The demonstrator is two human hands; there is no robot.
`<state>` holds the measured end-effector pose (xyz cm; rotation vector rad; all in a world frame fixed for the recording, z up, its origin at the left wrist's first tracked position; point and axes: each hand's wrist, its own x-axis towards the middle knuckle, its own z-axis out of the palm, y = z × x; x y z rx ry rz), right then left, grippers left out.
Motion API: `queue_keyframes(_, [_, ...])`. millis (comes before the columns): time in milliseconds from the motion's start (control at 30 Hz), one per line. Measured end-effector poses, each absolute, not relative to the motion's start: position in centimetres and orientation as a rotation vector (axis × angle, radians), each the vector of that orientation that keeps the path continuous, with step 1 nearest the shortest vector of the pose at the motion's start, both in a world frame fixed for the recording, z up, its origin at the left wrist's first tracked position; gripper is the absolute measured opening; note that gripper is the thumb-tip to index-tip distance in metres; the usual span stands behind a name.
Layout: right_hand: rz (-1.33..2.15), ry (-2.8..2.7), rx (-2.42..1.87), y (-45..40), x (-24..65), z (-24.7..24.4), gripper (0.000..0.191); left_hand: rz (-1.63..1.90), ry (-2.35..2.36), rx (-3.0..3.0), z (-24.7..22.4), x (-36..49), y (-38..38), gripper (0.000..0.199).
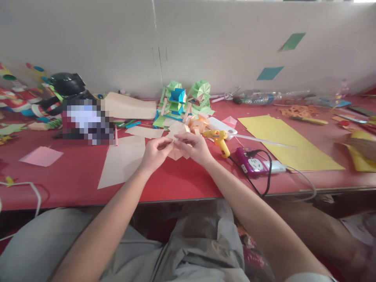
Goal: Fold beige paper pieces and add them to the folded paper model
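My left hand (157, 154) and my right hand (196, 148) meet over the table, fingertips pinched close together. Between them is a small piece of peach paper, mostly hidden by the fingers. Folded peach paper (176, 155) shows just below the fingertips. Behind my right hand lies a heap of orange-peach folded paper pieces (199, 122). A yellow glue gun (221, 143) rests right of my right hand, with a clear glue stick (261, 140) reaching out from its back. Farther back stands a green and blue folded-paper model (178, 102).
A purple power strip (251, 162) with cables lies at the right, beside yellow paper sheets (296, 145). Pale paper (122, 160) is at the left, near a pink square (41, 156). Plastic bottles (258, 98) line the wall. Another person's leg (320, 231) shows at lower right.
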<state>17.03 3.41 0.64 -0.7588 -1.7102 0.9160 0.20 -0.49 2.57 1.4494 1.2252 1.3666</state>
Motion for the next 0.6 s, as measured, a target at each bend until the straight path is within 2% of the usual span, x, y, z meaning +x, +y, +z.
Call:
queue_keyframes(100, [0.760,-1.671,-0.820,3.05,16.96,0.94,0.034,1.461,1.286,1.388,2.66,0.25,-0.49,0.010])
queue_keyframes(233, [0.588,-1.588,-0.876,2.55,16.88,1.33,0.028,1.622,1.305,1.309,2.54,0.16,-0.34,0.013])
queue_keyframes(467, [0.764,-1.702,-0.904,2.47,16.42,0.99,0.037,1.636,1.269,1.393,2.56,0.36,-0.60,0.013])
queue_keyframes(600, [0.735,-1.655,-0.951,2.76,16.47,0.76,0.033,1.564,1.230,1.332,2.77,0.67,-0.92,0.012])
